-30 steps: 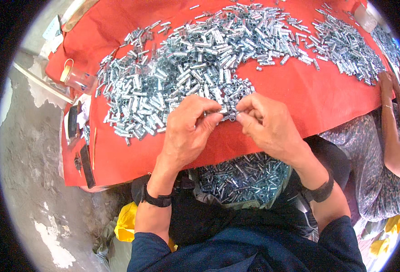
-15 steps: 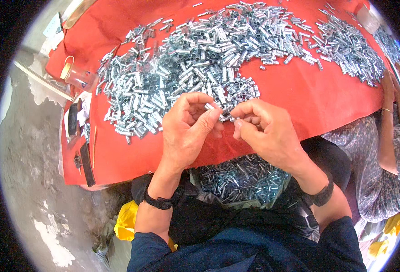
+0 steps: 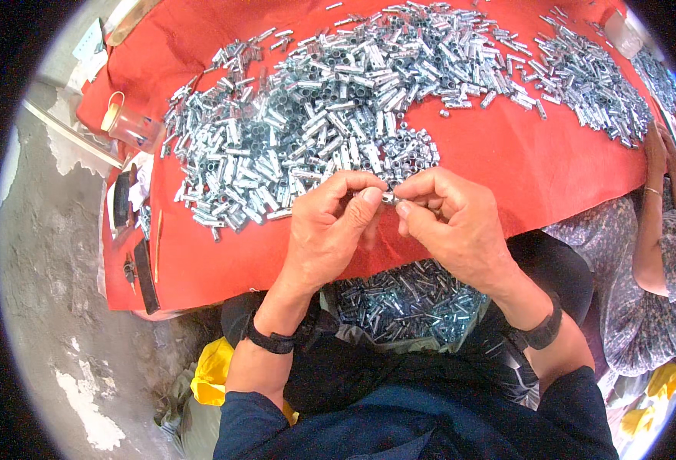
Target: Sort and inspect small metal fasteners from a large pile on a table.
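Note:
My left hand and my right hand meet fingertip to fingertip over the near edge of the metal pile. Both are closed in a pinch. Between them shows a small silver metal piece, gripped by the right thumb and forefinger. The left fingers mostly cover the short metal tube they hold. Just beyond lies a cluster of small metal rings, beside the big heap of silver metal tubes on the red cloth.
A bag of small metal parts sits in my lap below the cloth's edge. Another tube pile lies at right, near another person's arm. At left are a clear plastic jar and a dark flat bar.
My left hand has moved slightly right, bringing its fingertips against those of my right hand. The tube end that showed in the left fingers is now hidden. The right hand has barely moved.

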